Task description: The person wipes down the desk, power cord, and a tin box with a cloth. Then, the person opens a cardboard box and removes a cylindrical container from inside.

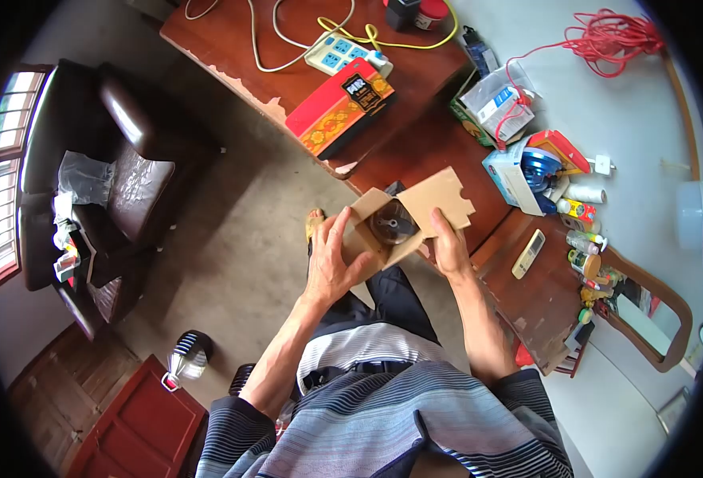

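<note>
In the head view I hold an opened brown cardboard box (pixel 439 202) in front of my waist. My left hand (pixel 334 259) grips its left side, thumb and fingers spread around the cardboard. Between thumb and fingers, my right hand (pixel 448 245) pinches the raised flap on the right. Inside the box sits a dark round object with a shiny, see-through look (pixel 393 223) and a small pale part at its middle. Its exact kind I cannot make out.
Ahead, a red-brown table bears a red patterned box (pixel 343 107) and a power strip (pixel 343 54). To the right are a remote control (pixel 529 254), several bottles, a mirror (pixel 646 311) and a coiled red cable (pixel 614 41). A dark leather armchair (pixel 140 191) stands left.
</note>
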Motion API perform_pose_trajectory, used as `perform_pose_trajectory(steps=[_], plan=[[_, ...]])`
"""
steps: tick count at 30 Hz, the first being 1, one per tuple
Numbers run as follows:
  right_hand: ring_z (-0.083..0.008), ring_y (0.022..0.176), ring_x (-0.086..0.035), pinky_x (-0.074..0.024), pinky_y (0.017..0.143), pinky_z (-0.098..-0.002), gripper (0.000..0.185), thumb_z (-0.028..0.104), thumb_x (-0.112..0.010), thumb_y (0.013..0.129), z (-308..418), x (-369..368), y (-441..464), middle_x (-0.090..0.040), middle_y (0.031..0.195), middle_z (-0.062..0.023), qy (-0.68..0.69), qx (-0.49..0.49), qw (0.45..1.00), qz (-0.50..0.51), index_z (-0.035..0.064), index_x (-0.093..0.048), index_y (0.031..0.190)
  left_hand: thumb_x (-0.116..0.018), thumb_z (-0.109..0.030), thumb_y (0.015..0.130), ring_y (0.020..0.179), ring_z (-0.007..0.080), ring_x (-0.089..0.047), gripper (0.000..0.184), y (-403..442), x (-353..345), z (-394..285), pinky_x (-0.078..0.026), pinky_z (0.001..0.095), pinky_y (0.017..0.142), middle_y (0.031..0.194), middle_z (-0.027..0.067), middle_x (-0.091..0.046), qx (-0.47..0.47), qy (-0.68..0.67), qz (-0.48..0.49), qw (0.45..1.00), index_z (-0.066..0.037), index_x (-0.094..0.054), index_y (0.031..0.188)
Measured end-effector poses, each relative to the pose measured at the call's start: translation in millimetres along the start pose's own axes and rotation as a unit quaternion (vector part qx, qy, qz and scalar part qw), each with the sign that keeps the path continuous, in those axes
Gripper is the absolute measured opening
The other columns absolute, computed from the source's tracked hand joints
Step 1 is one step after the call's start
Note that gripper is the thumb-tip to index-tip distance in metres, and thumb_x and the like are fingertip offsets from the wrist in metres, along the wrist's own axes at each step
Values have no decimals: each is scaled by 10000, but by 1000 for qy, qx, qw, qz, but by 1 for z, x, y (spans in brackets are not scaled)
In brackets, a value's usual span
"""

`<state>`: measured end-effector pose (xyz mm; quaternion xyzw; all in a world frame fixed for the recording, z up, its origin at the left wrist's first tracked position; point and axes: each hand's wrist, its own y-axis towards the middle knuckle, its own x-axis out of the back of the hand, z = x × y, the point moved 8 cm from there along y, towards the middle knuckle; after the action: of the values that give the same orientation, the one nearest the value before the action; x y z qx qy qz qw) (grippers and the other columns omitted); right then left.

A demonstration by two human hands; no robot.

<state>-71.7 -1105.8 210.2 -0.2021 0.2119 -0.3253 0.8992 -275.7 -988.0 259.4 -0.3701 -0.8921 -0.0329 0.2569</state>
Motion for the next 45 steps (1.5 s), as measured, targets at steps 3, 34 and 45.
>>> perform_pose_trajectory(steps=[3, 34, 45], plan=[[-171, 1222, -540, -417, 1058, -333, 571, 349, -617, 1005, 12, 5, 10, -583, 1336, -100, -13, 17, 1000, 11, -26, -493, 1416, -854, -123, 715, 1310, 401, -434, 920, 6, -7, -21, -434, 481, 1080, 1453, 198, -432, -25, 62, -41, 997, -100, -403, 1516], [-213, 1110, -646, -488, 1007, -376, 457, 318, -671, 956, -50, 63, 106, -676, 1198, -88, 239, -80, 968, 15, 37, -586, 1306, -635, -49, 833, 1087, 327, -645, 67, 114, -144, -16, -558, 414, 870, 1055, 141, -651, -116, 290, 187, 931, -17, -665, 884], [-213, 1114, -614, -462, 989, -378, 563, 367, -760, 862, -51, 103, 126, -648, 1245, -105, 121, -65, 982, -127, 24, -605, 1281, -676, -66, 803, 1156, 344, -615, 376, 146, -191, 2, -528, 372, 958, 1266, 231, -537, -111, 304, 250, 913, 39, -554, 1143]])
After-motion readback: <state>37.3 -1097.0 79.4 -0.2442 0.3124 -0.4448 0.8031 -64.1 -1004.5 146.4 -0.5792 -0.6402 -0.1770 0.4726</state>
